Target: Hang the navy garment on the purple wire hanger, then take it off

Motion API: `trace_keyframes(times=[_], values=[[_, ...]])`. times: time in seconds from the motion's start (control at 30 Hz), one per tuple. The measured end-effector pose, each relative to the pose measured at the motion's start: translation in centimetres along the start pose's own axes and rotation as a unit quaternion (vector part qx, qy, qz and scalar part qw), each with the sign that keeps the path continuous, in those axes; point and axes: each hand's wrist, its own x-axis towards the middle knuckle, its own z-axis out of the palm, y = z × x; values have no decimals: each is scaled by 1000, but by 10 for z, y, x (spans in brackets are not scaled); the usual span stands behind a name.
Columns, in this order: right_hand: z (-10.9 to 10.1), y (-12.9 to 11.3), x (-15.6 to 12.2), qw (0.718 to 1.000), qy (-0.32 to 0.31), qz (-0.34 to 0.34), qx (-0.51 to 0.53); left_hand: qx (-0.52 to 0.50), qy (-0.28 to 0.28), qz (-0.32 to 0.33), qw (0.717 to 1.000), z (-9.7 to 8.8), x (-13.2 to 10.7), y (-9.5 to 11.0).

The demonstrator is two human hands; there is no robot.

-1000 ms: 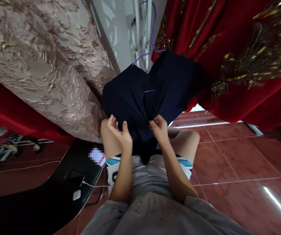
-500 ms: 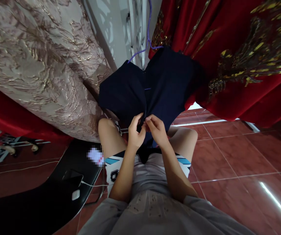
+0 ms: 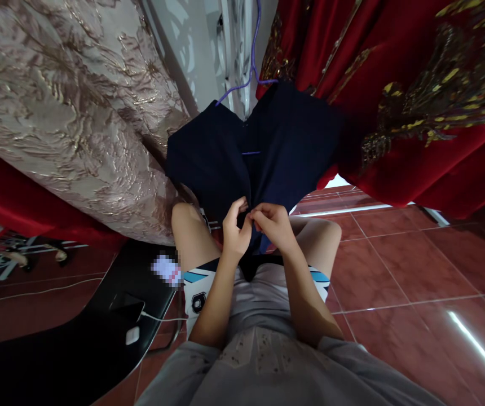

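A dark navy garment hangs in front of me on a purple hanger. Its lower part drops between my bare knees. My left hand and my right hand meet at the garment's front opening, fingertips touching. Both hands pinch the navy cloth at its middle edge, fingers curled shut on it. What exactly sits between the fingertips is too small to make out.
A beige embossed fabric hangs at the left. Red cloth with gold embroidery hangs at the right. A black table at lower left carries a phone and a white charger. The floor is red tile.
One second ago my hands were apart, each holding one side of the garment. They have since come together at the middle and now pinch the front edges against each other.
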Motion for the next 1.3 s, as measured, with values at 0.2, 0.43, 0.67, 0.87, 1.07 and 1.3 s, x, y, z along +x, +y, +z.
trace_keyframes(times=[0.2,0.43,0.67,0.87,1.07,1.3], values=[[-7,-7,6,999,-23,9,23,27,-24,-16,999,2,4,2],[-19,-96,99,986,49,-153,30,99,9,22,995,8,18,-26],[0,-124,95,984,76,-157,46,40,-127,42,990,-9,76,27],[-8,-112,81,973,49,-223,7,-92,-2,18,996,-8,134,101],[-7,-90,83,961,106,-254,-13,-33,-47,72,996,-4,141,88],[-5,-44,99,969,100,-186,-127,30,54,184,981,-41,143,107]])
